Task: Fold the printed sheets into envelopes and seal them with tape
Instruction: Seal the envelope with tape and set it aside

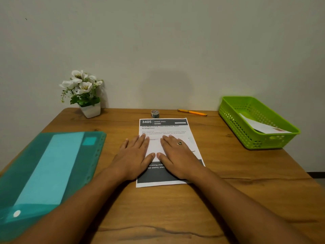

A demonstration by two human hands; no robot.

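Printed sheet [165,131] lies smooth on grained wooden table [228,173], left hand [133,155] and right hand [177,155] pressing it, fingers straight.

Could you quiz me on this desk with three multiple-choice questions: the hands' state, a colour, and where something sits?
1. How do the left hand and right hand lie?
A) flat, palms down
B) curled into fists
C) lifted in the air

2. What colour is the basket?
A) red
B) green
C) blue

3. Where is the tape roll?
A) in the basket
B) under the left hand
C) beyond the printed sheet's far edge

Answers: 1 A, the fingers lie straight; 2 B, its mesh walls are bright green; 3 C, it stands past the sheet's top.
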